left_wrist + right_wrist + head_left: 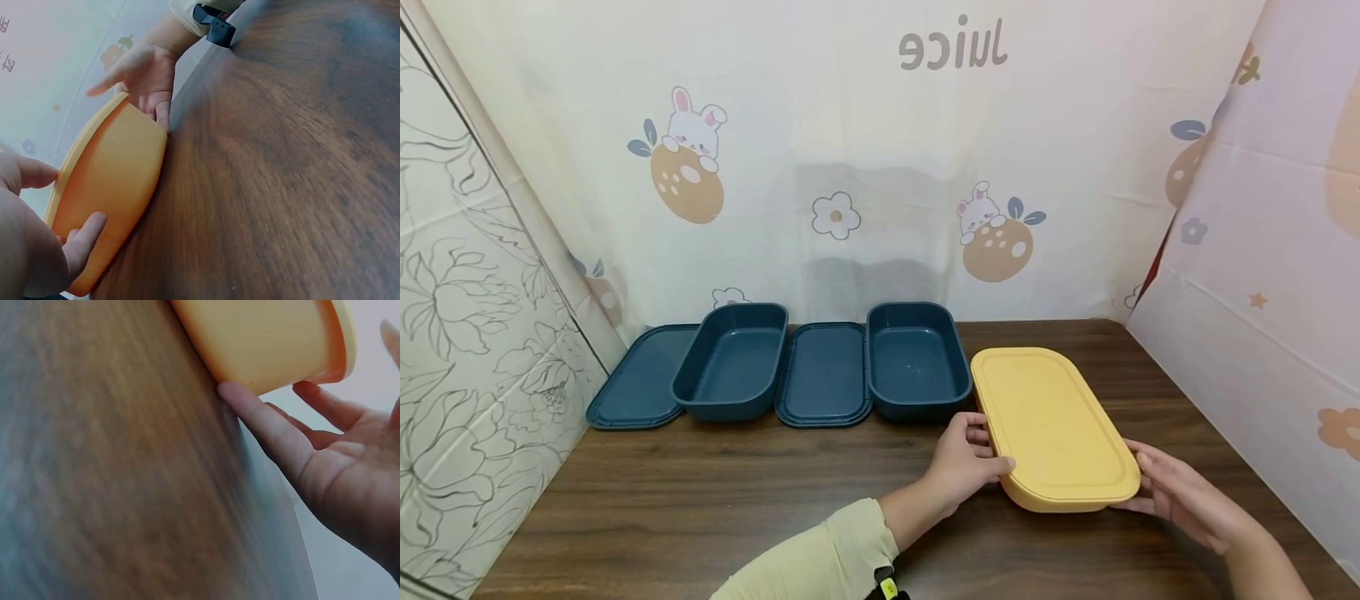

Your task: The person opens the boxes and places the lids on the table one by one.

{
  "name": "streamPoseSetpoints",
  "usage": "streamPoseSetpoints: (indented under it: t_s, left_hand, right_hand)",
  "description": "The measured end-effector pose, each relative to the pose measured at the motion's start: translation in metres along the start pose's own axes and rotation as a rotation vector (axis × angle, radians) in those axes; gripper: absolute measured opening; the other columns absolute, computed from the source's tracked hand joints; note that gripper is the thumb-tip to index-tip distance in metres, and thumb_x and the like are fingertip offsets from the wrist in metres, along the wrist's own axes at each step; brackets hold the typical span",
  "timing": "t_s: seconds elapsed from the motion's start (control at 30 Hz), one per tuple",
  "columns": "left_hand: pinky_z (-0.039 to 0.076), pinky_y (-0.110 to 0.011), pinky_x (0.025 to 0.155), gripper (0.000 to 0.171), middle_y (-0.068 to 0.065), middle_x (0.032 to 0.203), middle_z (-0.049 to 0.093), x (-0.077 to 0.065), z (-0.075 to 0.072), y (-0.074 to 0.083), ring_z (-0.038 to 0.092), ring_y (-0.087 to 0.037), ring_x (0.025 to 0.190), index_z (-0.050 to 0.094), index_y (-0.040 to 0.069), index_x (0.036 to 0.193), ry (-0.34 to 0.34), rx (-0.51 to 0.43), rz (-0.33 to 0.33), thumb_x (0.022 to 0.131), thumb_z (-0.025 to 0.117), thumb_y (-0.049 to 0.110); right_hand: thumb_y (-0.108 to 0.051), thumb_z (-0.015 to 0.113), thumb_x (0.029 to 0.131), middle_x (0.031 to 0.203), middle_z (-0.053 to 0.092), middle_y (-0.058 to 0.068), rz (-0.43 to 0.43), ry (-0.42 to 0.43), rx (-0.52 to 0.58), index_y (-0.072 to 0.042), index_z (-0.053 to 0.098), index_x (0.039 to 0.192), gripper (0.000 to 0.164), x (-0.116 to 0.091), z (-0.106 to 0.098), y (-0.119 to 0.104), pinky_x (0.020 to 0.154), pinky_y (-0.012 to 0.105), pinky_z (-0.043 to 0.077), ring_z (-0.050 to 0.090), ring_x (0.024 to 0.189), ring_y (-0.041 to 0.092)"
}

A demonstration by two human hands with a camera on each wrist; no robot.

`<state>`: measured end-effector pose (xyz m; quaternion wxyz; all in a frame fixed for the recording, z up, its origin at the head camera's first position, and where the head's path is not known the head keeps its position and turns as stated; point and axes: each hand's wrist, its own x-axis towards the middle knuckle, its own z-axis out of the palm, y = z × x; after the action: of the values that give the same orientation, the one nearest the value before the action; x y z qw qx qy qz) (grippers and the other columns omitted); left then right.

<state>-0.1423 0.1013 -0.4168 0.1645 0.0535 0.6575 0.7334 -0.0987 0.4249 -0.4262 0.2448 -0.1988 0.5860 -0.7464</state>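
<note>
A yellow rectangular box with its lid on (1052, 425) sits at the right of the table, turned at a slant. My left hand (966, 462) grips its left side, with the thumb on the lid's edge and the fingers along the wall. In the left wrist view, a finger of this hand lies against the yellow side wall (119, 187). My right hand (1187, 492) is at the box's near right corner. The right wrist view has its fingers (269, 422) extended to the box's lower edge and wall, the thumb apart from it.
Left of the yellow box stands an open dark blue box (917, 367), then a blue lid (823, 375). Further left are another open blue box (733, 358) and a second blue lid (643, 379), partly behind it. A printed curtain (850, 125) hangs behind the wooden table (700, 500).
</note>
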Motion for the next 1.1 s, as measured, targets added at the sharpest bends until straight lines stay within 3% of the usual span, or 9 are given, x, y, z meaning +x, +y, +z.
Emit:
streamPoseSetpoints:
  t_s: [0.2,0.3,0.4,0.47,0.57,0.63,0.8,0.9,1.1]
  left_hand:
    - [0.054,-0.025,0.068,0.049,0.000,0.101,0.055,-0.002,-0.004,0.005,0.057,-0.012,0.087,0.057,0.016,0.112,0.014,0.210,0.086,0.073,0.084,0.001]
    - [0.052,-0.021,0.068,0.047,0.002,0.101,0.056,-0.003,-0.006,0.007,0.058,-0.011,0.087,0.059,0.017,0.110,0.002,0.305,0.133,0.073,0.085,0.004]
    - [0.051,-0.019,0.069,0.045,0.001,0.103,0.056,-0.004,-0.007,0.010,0.059,-0.013,0.090,0.060,0.017,0.109,-0.020,0.395,0.181,0.073,0.085,0.008]
    - [0.050,-0.018,0.069,0.043,0.001,0.103,0.055,-0.005,-0.008,0.012,0.059,-0.014,0.091,0.061,0.017,0.108,-0.029,0.447,0.203,0.074,0.085,0.010]
    - [0.050,-0.016,0.067,0.039,0.000,0.105,0.052,-0.006,-0.007,0.014,0.059,-0.014,0.091,0.062,0.016,0.106,-0.036,0.485,0.228,0.075,0.084,0.010]
    - [0.050,-0.015,0.067,0.036,0.002,0.107,0.050,-0.006,-0.007,0.016,0.059,-0.013,0.089,0.063,0.016,0.104,-0.034,0.507,0.243,0.075,0.083,0.009]
    - [0.048,-0.013,0.066,0.033,0.003,0.112,0.047,-0.008,-0.007,0.023,0.058,-0.010,0.080,0.065,0.014,0.107,-0.043,0.618,0.341,0.078,0.081,0.011]
    - [0.046,-0.012,0.065,0.036,0.003,0.114,0.048,-0.009,-0.007,0.028,0.054,-0.006,0.075,0.066,0.014,0.111,-0.053,0.718,0.411,0.079,0.081,0.015]
    - [0.043,-0.012,0.078,0.039,0.004,0.120,0.050,-0.010,-0.003,0.037,0.050,-0.006,0.103,0.066,0.019,0.114,-0.081,0.943,0.523,0.080,0.081,0.028]
  right_hand:
    - [0.008,0.051,0.094,0.133,0.052,-0.015,0.001,0.154,-0.247,-0.037,0.045,0.138,0.063,-0.007,0.000,0.010,0.091,0.036,0.052,0.058,0.115,0.013]
    - [0.011,0.058,0.088,0.132,0.050,-0.022,0.004,0.224,-0.351,-0.039,0.043,0.136,0.071,-0.008,0.000,0.014,0.087,0.031,0.053,0.056,0.114,0.005]
    - [0.010,0.062,0.085,0.131,0.048,-0.026,0.010,0.282,-0.441,-0.034,0.039,0.140,0.074,-0.008,0.001,0.015,0.085,0.022,0.050,0.053,0.113,-0.002]
    - [0.009,0.064,0.085,0.131,0.046,-0.028,0.022,0.315,-0.483,-0.025,0.035,0.146,0.075,-0.008,0.003,0.015,0.085,0.018,0.047,0.051,0.114,-0.004]
    - [0.009,0.064,0.086,0.132,0.044,-0.028,0.022,0.331,-0.495,-0.011,0.027,0.152,0.078,-0.006,0.005,0.016,0.086,0.016,0.046,0.051,0.114,-0.004]
    - [0.009,0.063,0.087,0.133,0.044,-0.028,0.016,0.324,-0.472,-0.014,0.028,0.152,0.078,-0.006,0.006,0.016,0.086,0.019,0.048,0.052,0.114,-0.002]
    - [0.012,0.061,0.086,0.133,0.048,-0.025,-0.017,0.309,-0.395,-0.033,0.038,0.144,0.077,-0.005,0.007,0.018,0.085,0.026,0.053,0.055,0.112,0.002]
    - [0.012,0.062,0.086,0.133,0.048,-0.025,-0.024,0.312,-0.376,-0.031,0.037,0.146,0.078,-0.005,0.007,0.018,0.085,0.027,0.053,0.055,0.113,0.002]
    - [0.012,0.062,0.086,0.133,0.047,-0.025,-0.042,0.325,-0.406,-0.018,0.032,0.151,0.078,-0.005,0.007,0.020,0.089,0.020,0.049,0.052,0.115,-0.003]
